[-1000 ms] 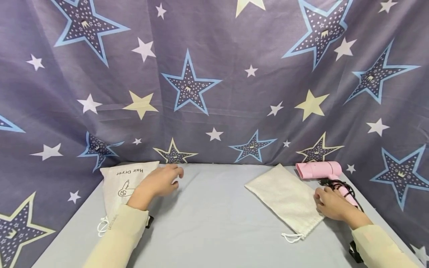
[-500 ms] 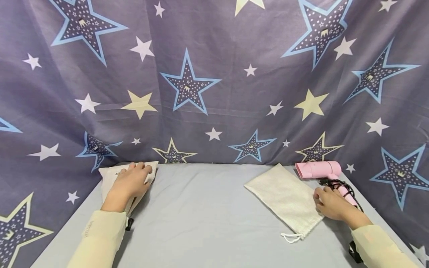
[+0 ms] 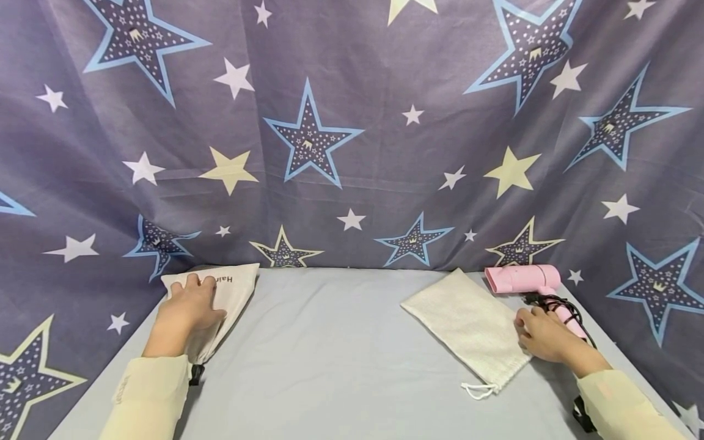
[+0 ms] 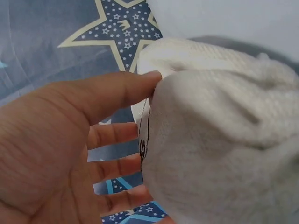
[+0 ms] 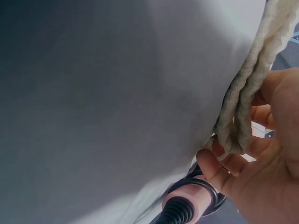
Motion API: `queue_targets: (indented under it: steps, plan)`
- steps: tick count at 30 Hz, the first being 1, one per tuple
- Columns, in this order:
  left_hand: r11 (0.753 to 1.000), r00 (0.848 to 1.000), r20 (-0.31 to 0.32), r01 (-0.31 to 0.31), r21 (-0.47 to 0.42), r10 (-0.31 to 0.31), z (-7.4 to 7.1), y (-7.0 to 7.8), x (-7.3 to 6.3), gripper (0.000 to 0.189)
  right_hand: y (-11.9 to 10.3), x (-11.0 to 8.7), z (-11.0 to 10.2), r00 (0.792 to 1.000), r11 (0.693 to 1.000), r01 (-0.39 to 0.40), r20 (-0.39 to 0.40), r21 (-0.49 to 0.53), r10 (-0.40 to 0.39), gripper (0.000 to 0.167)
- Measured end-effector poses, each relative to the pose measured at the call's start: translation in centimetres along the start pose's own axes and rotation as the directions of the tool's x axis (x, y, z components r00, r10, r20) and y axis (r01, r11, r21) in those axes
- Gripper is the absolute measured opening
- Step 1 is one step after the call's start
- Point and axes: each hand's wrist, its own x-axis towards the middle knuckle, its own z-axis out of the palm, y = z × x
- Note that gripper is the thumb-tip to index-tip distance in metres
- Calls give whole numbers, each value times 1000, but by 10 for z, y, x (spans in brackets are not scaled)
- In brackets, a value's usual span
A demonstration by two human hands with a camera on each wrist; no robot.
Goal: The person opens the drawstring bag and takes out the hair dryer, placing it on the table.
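My left hand [image 3: 184, 308] lies over a cream drawstring bag [image 3: 238, 293] printed with "Hair" lettering, partly hidden by the hand. In the left wrist view the thumb [image 4: 119, 88] touches the bag's creased edge, and the straight fingers [image 4: 117, 165] reach along its printed side. My right hand [image 3: 547, 335] rests at the side of a plain cream drawstring bag [image 3: 467, 324] lying flat. Its relaxed fingers [image 5: 219, 172] are right at that bag's hem [image 5: 243, 100] in the right wrist view. Just beyond the right hand lies a pink hair dryer [image 3: 519, 279].
A black cord [image 3: 566, 304] is wound round the hair dryer's handle. White drawstrings [image 3: 480, 389] trail from the plain bag toward the front. Behind the grey-covered table [image 3: 330, 360] hangs a star-patterned curtain [image 3: 363, 165], which also closes in both sides.
My left hand has moved left from the bag's right edge and across it, coming down over its left part. My right hand, the plain bag and the hair dryer have stayed put.
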Motion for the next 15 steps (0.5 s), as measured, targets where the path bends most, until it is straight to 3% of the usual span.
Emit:
queue_targets:
  steps: [15]
  plan:
    - [999, 1000, 13, 16, -36, -16, 6, -4, -1, 73, 0, -3, 1, 1000, 1000, 1, -11, 5, -1, 18]
